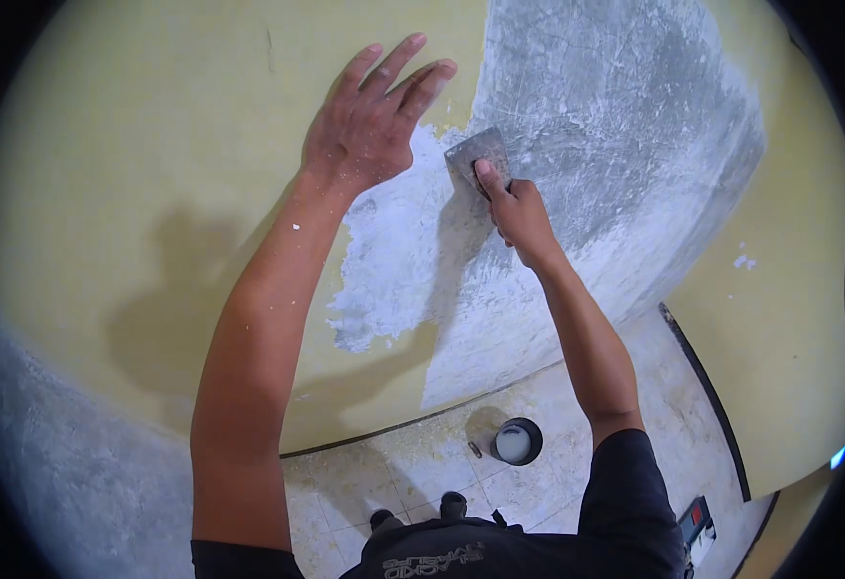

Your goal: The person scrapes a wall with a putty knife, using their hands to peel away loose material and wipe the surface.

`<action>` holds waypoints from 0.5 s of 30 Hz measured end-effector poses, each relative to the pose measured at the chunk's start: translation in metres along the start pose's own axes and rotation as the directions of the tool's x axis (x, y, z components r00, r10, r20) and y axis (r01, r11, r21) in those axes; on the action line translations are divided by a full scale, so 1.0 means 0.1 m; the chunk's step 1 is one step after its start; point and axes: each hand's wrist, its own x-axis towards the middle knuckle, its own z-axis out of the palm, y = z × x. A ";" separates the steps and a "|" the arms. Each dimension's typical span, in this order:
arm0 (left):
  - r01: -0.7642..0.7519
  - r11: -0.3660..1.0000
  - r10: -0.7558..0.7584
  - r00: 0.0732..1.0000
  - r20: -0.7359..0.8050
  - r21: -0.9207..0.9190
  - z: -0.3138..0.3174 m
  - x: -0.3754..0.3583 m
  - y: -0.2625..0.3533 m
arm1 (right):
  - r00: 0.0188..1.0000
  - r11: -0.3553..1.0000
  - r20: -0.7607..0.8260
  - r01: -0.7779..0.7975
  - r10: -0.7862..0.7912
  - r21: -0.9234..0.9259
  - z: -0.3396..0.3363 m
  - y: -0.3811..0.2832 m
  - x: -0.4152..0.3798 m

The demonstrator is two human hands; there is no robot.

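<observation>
My right hand (519, 214) grips a flat metal scraper (480, 152), thumb laid along its blade. The blade lies against the wall (577, 116) where yellow paint meets a scraped white and grey patch. Its handle is mostly hidden inside my fist. My left hand (369, 121) rests on or very near the yellow paint (200, 106), fingers spread and pointing up, just left of the ragged paint edge. White flakes dot its back and the forearm.
On the tiled floor (451, 454) near my feet stands a dark bucket (517, 442) with whitish liquid in it. Paint debris is scattered along the skirting. A red and black object (697, 516) sits at the lower right. The wall meets another yellow wall (779, 289) on the right.
</observation>
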 end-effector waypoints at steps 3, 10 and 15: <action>-0.006 1.000 0.007 1.000 0.031 -0.012 -0.01 -0.01 -0.02 | 0.999 0.998 -0.009 -0.031 0.032 0.058 -0.04 -0.09 -0.06; -0.034 0.999 0.034 0.999 0.002 -0.042 0.02 -0.05 -0.06 | 0.990 0.990 0.000 -0.141 0.141 0.023 -0.05 -0.38 -0.13; -0.031 0.998 0.029 0.999 -0.032 -0.058 0.08 -0.05 -0.08 | 0.989 0.987 -0.038 -0.143 0.140 -0.077 -0.06 -0.37 -0.13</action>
